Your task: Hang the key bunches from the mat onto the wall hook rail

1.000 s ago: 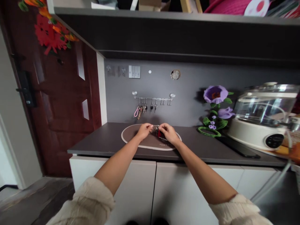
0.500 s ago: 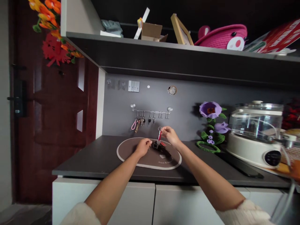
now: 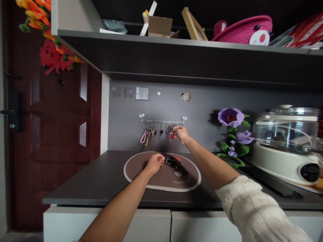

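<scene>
My right hand (image 3: 182, 134) is raised to the metal hook rail (image 3: 161, 121) on the wall. It pinches a keyring with a small red piece (image 3: 172, 135), held at a hook on the rail's right half. My left hand (image 3: 155, 164) hovers low over the brown oval mat (image 3: 136, 174), fingers curled together; what they hold, if anything, is hidden. Right beside those fingers, a dark bunch of keys (image 3: 174, 162) with a ring and a red tag lies on the mat. Several key sets (image 3: 151, 132), one with a pink loop (image 3: 143, 137), hang farther left on the rail.
On the right of the counter stand purple felt flowers (image 3: 231, 117) and a white appliance with a clear top (image 3: 280, 161). A dark flat slab (image 3: 282, 190) lies before it. A shelf (image 3: 161, 50) overhangs the wall, bearing a pink basket (image 3: 244, 32) and a carton (image 3: 160, 26).
My right hand has lifted the keyring with the red piece from above the mat up to the hook rail. My left hand stays low beside the keys. The view has shifted slightly.
</scene>
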Motion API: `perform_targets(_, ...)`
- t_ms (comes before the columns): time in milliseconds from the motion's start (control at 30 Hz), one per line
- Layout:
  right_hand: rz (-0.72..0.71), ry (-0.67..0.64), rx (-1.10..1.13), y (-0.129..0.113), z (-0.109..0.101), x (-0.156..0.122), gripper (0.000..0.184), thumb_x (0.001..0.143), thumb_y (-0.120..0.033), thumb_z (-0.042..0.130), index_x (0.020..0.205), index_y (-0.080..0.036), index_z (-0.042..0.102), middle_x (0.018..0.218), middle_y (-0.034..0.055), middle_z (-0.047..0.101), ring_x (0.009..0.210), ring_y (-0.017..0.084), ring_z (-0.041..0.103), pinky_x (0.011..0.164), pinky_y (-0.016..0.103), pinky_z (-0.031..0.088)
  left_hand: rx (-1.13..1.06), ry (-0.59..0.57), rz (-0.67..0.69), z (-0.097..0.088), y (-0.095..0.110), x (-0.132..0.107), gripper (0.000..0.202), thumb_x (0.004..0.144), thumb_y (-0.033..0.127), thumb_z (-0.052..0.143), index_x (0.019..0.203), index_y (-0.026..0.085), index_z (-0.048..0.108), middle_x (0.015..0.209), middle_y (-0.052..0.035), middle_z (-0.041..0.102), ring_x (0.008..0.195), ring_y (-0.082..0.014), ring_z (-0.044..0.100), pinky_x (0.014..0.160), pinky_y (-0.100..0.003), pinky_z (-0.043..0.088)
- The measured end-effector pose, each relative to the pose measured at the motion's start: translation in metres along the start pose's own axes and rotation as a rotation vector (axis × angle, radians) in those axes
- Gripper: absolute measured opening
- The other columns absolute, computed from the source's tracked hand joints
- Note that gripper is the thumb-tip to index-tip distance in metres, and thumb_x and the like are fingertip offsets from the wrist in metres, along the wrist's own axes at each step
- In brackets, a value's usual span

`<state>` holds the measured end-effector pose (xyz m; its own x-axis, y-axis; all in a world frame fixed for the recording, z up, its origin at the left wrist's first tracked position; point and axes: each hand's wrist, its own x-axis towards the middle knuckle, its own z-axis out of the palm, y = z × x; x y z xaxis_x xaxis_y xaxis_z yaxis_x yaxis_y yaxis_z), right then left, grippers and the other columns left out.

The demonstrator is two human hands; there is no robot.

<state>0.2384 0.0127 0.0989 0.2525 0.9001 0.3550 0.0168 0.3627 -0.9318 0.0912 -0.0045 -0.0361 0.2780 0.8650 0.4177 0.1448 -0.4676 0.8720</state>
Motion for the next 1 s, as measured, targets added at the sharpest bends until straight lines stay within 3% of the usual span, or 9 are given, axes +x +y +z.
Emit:
perform_targets(467, 0.035, 0.29, 0.033, 0.022, 0.013, 0.04, 0.006, 0.072, -0.012, 0.047, 0.068, -0.015, 0.049, 0.053, -0.0011, 0.05, 0.045, 0.01, 0.053, 0.043, 0.024, 0.047, 0.002, -0.021, -0.04, -0.001, 0.0, 0.002, 0.013, 0.072, 0.024, 0.047, 0.064, 0.014, 0.052, 0.056, 0.002, 0.052, 0.049, -0.0078, 0.047, 0.053, -0.021, 0.037)
perform_targets(1000, 0.055, 0.284, 0.014, 0.049, 0.012, 0.046, 0.006, 0.073, -0.015, 0.05, 0.067, -0.015, 0.048, 0.046, -0.0043, 0.047, 0.041, 0.008, 0.051, 0.042, 0.02, 0.045, 0.031, -0.006, -0.031, -0.002, -0.001, 0.002, 0.014, 0.072, 0.027, 0.049, 0.067, 0.014, 0.053, 0.056, 0.0025, 0.052, 0.049, -0.008, 0.048, 0.055, -0.021, 0.038)
